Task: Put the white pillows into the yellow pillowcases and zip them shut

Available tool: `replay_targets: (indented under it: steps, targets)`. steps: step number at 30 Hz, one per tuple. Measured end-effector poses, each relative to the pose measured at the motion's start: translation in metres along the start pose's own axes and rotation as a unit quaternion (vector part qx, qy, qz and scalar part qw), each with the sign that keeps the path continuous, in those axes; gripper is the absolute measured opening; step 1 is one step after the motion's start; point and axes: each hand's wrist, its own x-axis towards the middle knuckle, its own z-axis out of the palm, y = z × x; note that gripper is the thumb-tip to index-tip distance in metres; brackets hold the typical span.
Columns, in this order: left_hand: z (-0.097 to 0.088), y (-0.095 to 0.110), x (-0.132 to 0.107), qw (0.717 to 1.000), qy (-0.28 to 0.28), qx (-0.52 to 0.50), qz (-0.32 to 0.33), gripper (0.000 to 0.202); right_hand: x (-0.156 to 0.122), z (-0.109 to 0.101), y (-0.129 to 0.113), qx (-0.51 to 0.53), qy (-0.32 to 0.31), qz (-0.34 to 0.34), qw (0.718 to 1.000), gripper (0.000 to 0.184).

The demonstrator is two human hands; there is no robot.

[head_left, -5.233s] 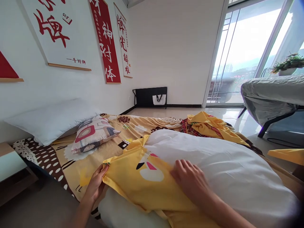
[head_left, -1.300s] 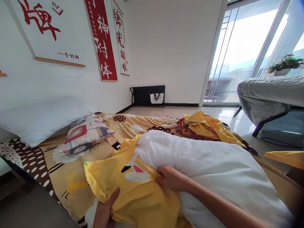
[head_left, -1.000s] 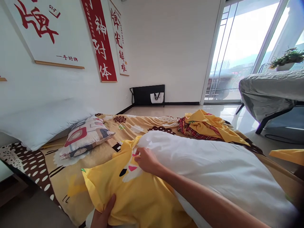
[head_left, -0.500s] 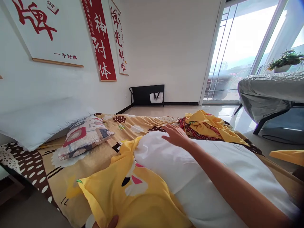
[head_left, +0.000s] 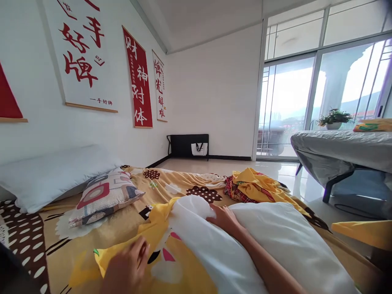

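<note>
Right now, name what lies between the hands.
Between left hand and right hand, the head view shows the yellow cover and part of the white pillow.

A patterned cushion [head_left: 107, 194] lies on the printed bedspread [head_left: 122, 222] at eight o'clock. At ten, a white scroll [head_left: 84, 53] hangs on the wall [head_left: 125, 141]. Near three, a potted plant [head_left: 335, 118] and a yellow packet [head_left: 374, 125] sit on a covered table [head_left: 320, 143].

The right hand [head_left: 226, 219] presses into the white pillow [head_left: 280, 232].
</note>
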Motion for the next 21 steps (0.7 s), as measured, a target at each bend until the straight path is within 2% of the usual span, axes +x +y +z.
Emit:
replay_targets:
  steps: [3,6,8,11,13,17,19,21]
  targets:
    - [0.016,0.042,0.063,0.991,-0.008,0.078,0.110,0.015,-0.025,-0.016,-0.020,-0.009,0.034,-0.054,0.998,0.047]
    - [0.035,0.064,0.111,0.982,-0.029,0.152,0.108,0.021,-0.051,-0.020,-0.036,-0.021,0.053,-0.106,0.993,0.045]
    - [0.044,0.070,0.129,0.982,-0.035,0.161,0.095,0.023,-0.067,-0.018,-0.044,-0.053,0.067,-0.140,0.986,0.047]
    - [0.049,0.072,0.136,0.983,-0.057,0.152,0.090,0.026,-0.086,-0.015,-0.053,-0.109,0.081,-0.186,0.973,0.050]
    - [0.049,0.071,0.133,0.983,-0.076,0.143,0.090,0.027,-0.097,-0.023,-0.059,-0.120,0.060,-0.202,0.970,0.050]
    - [0.043,0.061,0.124,0.983,-0.100,0.125,0.094,0.024,-0.104,-0.072,-0.075,-0.057,-0.067,-0.222,0.971,0.052]
    - [0.039,0.055,0.119,0.982,-0.109,0.126,0.091,0.027,-0.094,-0.098,-0.084,-0.008,-0.127,-0.235,0.964,0.057]
    - [0.034,0.051,0.113,0.981,-0.112,0.135,0.084,0.027,-0.076,-0.111,-0.095,0.013,-0.172,-0.218,0.961,0.056]
